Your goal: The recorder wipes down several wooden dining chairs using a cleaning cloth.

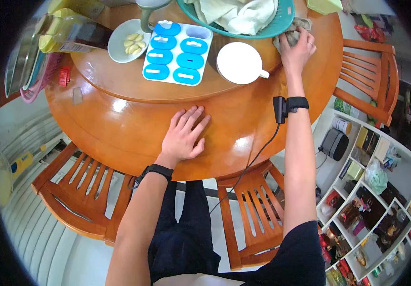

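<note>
On the front part of a round wooden table [134, 134], my left hand [184, 136] rests palm down with its fingers slightly apart and nothing under them that I can see. My right hand [296, 50] reaches to the far right and grips a grey, crumpled cloth [292, 35] against the tabletop. Close beside that cloth is a teal plastic basket [287, 16] with pale fabric [237, 14] heaped in it. A white mug with a lid or plain white top [239, 62] stands left of my right wrist.
A blue-and-white popsicle mould [177, 53], a bowl [116, 52] of peeled garlic cloves [133, 43] and a dark bottle [89, 32] stand on the raised round centre. Wooden chairs [87, 189] [252, 214] [368, 78] surround the table. A black cable [259, 155] hangs from my right wrist strap.
</note>
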{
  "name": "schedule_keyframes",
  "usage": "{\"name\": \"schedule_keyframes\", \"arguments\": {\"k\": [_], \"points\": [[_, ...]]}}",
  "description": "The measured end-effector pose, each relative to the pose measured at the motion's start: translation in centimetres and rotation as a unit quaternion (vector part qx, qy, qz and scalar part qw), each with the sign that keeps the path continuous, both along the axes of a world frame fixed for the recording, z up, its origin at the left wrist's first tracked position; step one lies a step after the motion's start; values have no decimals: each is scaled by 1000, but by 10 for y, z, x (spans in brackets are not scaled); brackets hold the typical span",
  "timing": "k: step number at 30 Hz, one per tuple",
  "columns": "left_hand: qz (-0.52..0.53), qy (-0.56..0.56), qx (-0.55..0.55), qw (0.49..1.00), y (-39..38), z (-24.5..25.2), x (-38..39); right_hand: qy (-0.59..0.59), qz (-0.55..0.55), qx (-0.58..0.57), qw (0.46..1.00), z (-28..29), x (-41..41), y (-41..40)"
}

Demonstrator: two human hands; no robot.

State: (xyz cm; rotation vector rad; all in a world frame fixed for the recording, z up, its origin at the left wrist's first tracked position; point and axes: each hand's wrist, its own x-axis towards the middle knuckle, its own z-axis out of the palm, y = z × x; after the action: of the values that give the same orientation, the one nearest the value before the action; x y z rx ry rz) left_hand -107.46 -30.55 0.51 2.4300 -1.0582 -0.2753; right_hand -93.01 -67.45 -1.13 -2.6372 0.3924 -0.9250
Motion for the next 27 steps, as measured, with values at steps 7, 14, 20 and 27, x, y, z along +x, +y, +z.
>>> {"name": "schedule_keyframes", "arguments": {"k": [7, 14, 20, 27], "points": [[-6, 4, 0, 1000, -2, 2, -2, 19, -28, -1, 999, 4, -16, 12], [-4, -9, 9, 1000, 5, 6, -2, 37, -84, 51, 994, 16, -31, 59], [-5, -12, 9, 1000, -4, 5, -4, 41, -114, 81, 989, 23, -47, 80], [-7, -13, 6, 1000, -9, 7, -10, 34, -140, 97, 985, 26, -62, 103]]}}
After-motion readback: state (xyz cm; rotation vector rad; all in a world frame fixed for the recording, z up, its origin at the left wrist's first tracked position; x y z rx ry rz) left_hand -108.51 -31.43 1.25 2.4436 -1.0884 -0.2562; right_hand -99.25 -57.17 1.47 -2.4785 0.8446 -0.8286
